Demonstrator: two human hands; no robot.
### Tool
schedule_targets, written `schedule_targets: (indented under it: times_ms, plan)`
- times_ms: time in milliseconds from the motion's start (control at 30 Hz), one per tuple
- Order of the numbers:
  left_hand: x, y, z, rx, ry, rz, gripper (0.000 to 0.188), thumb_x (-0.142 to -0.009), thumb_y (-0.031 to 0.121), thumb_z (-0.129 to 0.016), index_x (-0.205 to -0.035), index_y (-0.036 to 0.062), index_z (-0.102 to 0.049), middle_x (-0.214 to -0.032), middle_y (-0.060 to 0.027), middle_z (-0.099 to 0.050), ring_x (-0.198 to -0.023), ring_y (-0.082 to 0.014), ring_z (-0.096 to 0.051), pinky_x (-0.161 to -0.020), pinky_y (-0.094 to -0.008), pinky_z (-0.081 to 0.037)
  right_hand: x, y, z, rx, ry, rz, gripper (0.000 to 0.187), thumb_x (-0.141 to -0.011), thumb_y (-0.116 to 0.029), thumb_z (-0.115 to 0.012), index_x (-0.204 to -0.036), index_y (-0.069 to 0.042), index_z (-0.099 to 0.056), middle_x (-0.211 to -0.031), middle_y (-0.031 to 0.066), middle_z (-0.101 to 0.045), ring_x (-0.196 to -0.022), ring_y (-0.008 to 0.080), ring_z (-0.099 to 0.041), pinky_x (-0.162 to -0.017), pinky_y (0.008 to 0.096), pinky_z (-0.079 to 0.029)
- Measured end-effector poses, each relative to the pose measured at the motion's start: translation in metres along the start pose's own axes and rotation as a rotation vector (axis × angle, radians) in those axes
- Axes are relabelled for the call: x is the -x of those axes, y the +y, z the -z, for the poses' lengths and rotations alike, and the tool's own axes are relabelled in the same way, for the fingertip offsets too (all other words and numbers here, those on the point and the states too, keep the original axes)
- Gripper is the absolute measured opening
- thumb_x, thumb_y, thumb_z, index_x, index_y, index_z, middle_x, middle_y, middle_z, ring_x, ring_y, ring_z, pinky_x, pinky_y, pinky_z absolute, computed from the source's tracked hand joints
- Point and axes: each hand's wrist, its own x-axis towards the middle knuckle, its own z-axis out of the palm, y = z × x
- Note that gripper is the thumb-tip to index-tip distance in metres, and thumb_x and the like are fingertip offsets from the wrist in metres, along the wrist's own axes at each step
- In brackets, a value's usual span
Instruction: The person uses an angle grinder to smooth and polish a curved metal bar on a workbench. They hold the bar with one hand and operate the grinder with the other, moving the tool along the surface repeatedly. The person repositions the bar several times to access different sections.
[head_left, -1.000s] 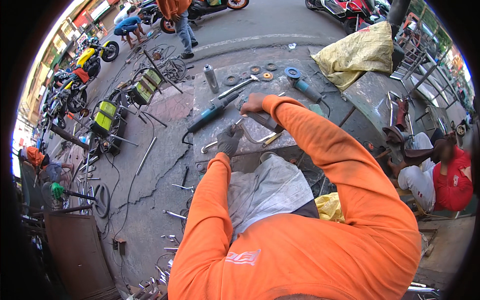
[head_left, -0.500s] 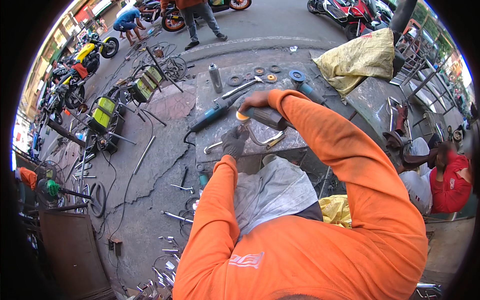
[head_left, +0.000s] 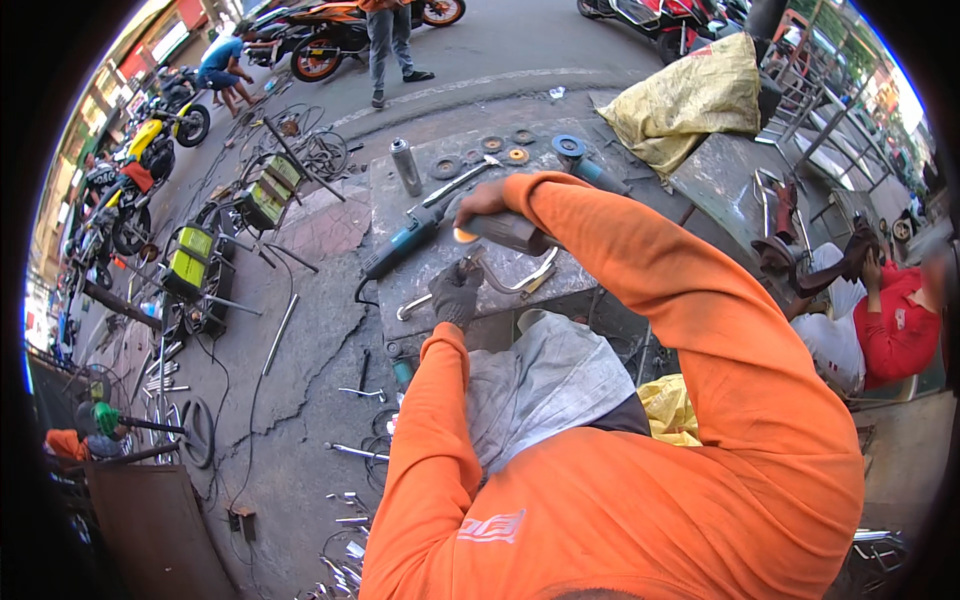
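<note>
With fingers curled, the gloved left hand (head_left: pixel 455 298) is gripping a bent metal tube (head_left: pixel 497 284) over the worktable (head_left: pixel 572 279) while the right hand (head_left: pixel 482 203) is holding an angle grinder (head_left: pixel 513 233) beside it, grinding apparently under way, the amount remaining unclear.

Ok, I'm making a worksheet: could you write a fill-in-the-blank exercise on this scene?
The left hand, holding a bent metal tube, wears a dark grey ____.
The bare right hand, gripping a dark-bodied grinder, emerges from a long sleeve coloured ____.
The round disc nearest the yellowish woven sack is ____.

Missing words: glove; orange; blue.
</note>
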Motion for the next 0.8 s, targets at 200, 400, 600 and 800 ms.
schedule_targets:
  times_ms: [200, 400, 600, 800]
  plan:
    - [-0.001, -0.024, -0.009, 0.095, 0.056, -0.087, 0.038, -0.089, 0.041, -0.075, -0.108, 0.0083, -0.077, -0.099, -0.0130, -0.075, -0.106, -0.0336, -0.061, -0.097, -0.0440, -0.044, -0.005, -0.009, -0.025, -0.013, -0.060, 0.185, 0.072, -0.078, -0.058, -0.073, -0.126, -0.004, -0.072, -0.132, 0.0208, -0.066, -0.118, 0.0367, -0.063, -0.101, 0.0463, -0.046]
    - [-0.008, -0.006, 0.001, 0.006, -0.047, -0.030, 0.036, -0.093, 0.023, -0.077, -0.119, -0.0019, -0.071, -0.098, -0.0078, -0.076, -0.088, -0.0129, -0.065, -0.082, -0.0314, -0.052, -0.016, 0.041, -0.006, 0.113, 0.124, -0.034, 0.063, -0.077, -0.053, -0.074, -0.123, -0.010, -0.075, -0.127, 0.0170, -0.070, -0.114, 0.0335, -0.066, -0.099, 0.0471, -0.048]
    - [-0.008, 0.030, 0.013, 0.121, -0.060, 0.090, 0.046, -0.086, 0.041, -0.080, -0.115, 0.0062, -0.077, -0.102, -0.0153, -0.078, -0.091, -0.0272, -0.073, -0.085, -0.0408, -0.053, 0.017, 0.189, -0.067, -0.577, 0.401, -0.153, 0.083, -0.066, -0.050, -0.084, -0.121, 0.010, -0.069, -0.118, 0.0252, -0.070, -0.102, 0.0353, -0.069, -0.088, 0.0404, -0.054]
    - [-0.027, 0.053, 0.017, -0.092, -0.048, 0.231, 0.054, -0.084, 0.051, -0.080, -0.116, 0.0074, -0.077, -0.108, -0.0129, -0.077, -0.105, -0.0257, -0.072, -0.092, -0.0379, -0.050, 0.024, 0.238, -0.174, -1.052, 0.461, -0.157, 0.071, -0.074, -0.051, -0.082, -0.115, 0.007, -0.071, -0.101, 0.0187, -0.073, -0.086, 0.0304, -0.071, -0.076, 0.0406, -0.055]
